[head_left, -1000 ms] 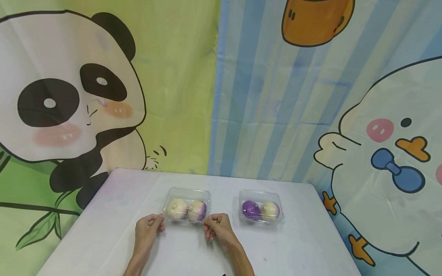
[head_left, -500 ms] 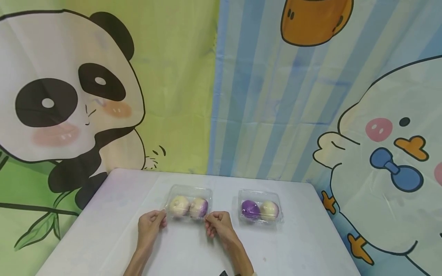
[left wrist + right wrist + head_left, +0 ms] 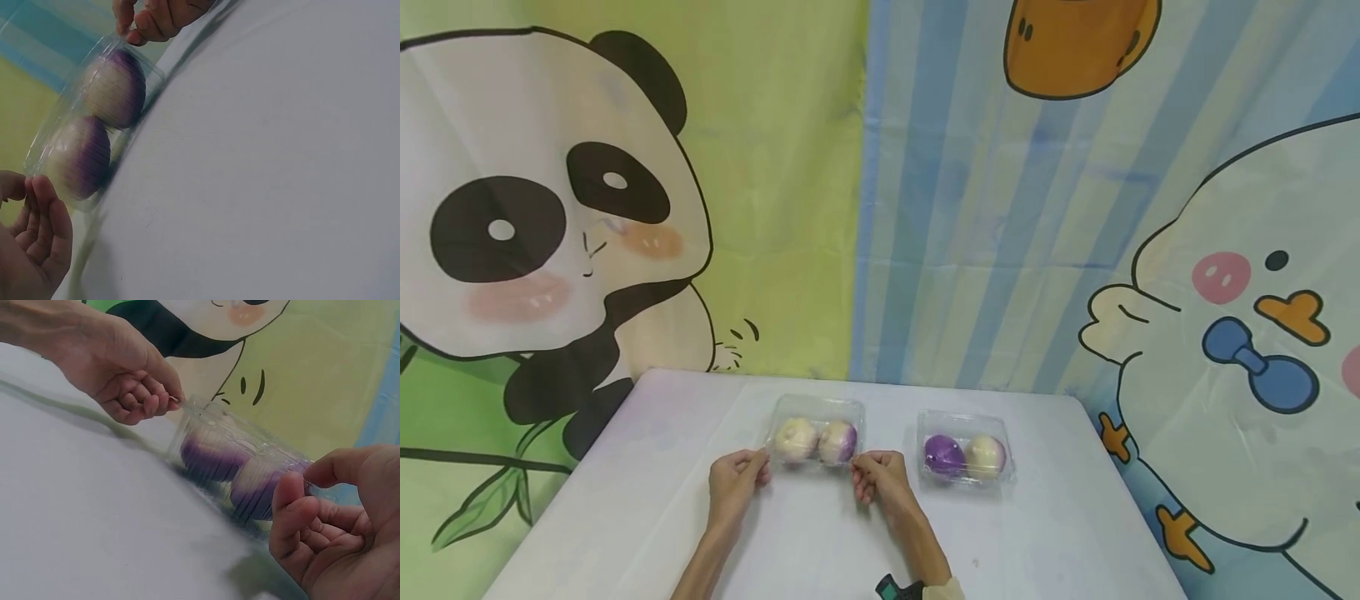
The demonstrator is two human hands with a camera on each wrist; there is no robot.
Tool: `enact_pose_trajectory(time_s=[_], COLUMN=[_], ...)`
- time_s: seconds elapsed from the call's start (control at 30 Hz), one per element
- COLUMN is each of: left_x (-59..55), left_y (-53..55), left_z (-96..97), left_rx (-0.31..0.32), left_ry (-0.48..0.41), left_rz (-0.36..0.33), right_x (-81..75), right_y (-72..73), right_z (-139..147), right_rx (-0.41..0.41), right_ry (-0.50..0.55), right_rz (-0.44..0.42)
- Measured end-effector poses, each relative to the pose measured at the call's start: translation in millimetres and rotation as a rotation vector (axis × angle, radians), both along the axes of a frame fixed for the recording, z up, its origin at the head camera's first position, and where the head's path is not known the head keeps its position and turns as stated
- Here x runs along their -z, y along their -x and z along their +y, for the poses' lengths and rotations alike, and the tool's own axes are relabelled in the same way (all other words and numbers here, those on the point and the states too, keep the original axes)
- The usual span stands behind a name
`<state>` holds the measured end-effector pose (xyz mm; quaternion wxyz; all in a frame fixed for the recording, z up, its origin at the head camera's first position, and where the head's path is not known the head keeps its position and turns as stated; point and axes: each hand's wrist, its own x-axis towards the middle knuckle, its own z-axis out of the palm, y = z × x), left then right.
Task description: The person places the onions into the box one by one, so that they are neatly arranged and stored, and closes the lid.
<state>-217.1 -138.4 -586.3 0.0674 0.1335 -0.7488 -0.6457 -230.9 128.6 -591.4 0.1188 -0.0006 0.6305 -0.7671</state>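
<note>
A clear plastic lidded box (image 3: 817,407) lies on the white table in the head view. Inside sit two round cream-and-purple balls (image 3: 837,442), finely lined in the wrist views. My left hand (image 3: 735,487) pinches its near left corner between thumb and forefinger. At the near right corner, my right hand (image 3: 883,482) pinches the rim in the same way. The right wrist view shows the box's top edge (image 3: 215,417) running between both hands. The other fingers of each hand curl loosely below the corners.
To the right of the right hand stands a second clear box (image 3: 967,419) with one purple ball (image 3: 944,455) and one cream ball (image 3: 985,457). A printed curtain (image 3: 790,208) hangs behind the table's (image 3: 1037,517) far edge.
Both hands and the box between them have moved away from me and slightly right, nearer the second box. The second box has stayed put. More of the right wrist's strap shows.
</note>
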Motion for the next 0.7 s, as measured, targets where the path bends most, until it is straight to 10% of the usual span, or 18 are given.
enact_pose_trajectory(time_s=[0.7], left_x=[7.3], left_y=[-3.7], left_z=[-10.9], left_rx=[-0.016], left_ry=[0.068], left_rz=[0.002], right_x=[-16.0], right_y=[-28.2], right_z=[-2], right_rx=[0.098], right_ry=[-0.446], right_rz=[0.076])
